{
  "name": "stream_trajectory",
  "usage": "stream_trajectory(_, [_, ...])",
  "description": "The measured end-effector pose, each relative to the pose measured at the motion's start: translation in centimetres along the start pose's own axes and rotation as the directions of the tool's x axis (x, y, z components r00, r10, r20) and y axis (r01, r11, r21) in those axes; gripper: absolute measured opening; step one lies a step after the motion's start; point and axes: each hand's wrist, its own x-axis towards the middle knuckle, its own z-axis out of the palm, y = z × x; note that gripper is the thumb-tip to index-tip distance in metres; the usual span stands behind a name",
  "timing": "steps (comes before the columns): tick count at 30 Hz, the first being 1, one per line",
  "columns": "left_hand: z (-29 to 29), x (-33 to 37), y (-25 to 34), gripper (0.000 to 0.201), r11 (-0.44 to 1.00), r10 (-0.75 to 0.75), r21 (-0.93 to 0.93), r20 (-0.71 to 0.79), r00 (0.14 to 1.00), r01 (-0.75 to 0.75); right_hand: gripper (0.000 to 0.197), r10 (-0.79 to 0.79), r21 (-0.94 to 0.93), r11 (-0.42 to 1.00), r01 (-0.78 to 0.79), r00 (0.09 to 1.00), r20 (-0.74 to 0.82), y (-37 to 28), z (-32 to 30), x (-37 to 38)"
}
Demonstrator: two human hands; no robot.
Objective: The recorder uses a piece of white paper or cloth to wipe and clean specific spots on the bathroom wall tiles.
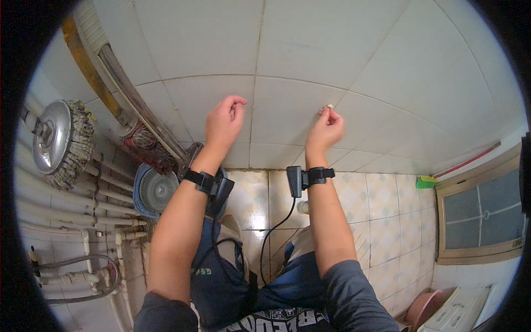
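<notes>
Both my arms reach forward to a wall of pale tiles. My right hand pinches a small off-white piece between thumb and fingertips, just in front of the wall; what kind of thing it is I cannot make out. Left of it, my left hand is raised near a vertical tile joint, its fingers curled in and the index finger bent toward the right. No object shows in that hand. A black strapped device sits on my left wrist and another device on my right, each with a cable.
At left hang a round mop head and another mop, above a blue bucket with a spinner basket. Pipes line the left wall. A green broom, a framed window and a pink basin are at right.
</notes>
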Motion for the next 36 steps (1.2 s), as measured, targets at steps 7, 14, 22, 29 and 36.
stream_trajectory(7, [0.4,0.1,-0.3,0.012,1.0,0.001,-0.025,0.037,0.999,0.0,0.014,0.015,-0.046,0.999,-0.003,0.963,0.268,-3.6,2.9,-6.7])
stream_trajectory(14, [0.6,-0.3,-0.9,0.012,0.995,-0.054,-0.079,0.022,0.998,0.055,0.017,0.019,-0.11,0.994,0.017,0.949,0.316,-4.4,1.5,-5.4])
stream_trajectory(22, [0.2,0.0,0.0,0.012,0.999,-0.002,-0.044,0.028,1.0,0.003,0.019,0.117,-0.107,0.987,-0.118,0.993,-0.013,1.8,-1.3,1.7])
stream_trajectory(29, [-0.1,-0.5,0.1,0.012,0.998,-0.038,-0.057,-0.008,0.999,0.037,0.02,0.187,0.156,0.969,-0.19,0.982,0.035,2.5,-1.6,1.7])
stream_trajectory(36, [0.5,-0.2,0.3,0.012,0.999,0.029,-0.013,-0.011,1.0,-0.029,0.027,0.193,0.036,0.979,-0.202,0.966,0.172,1.9,-1.9,1.6])
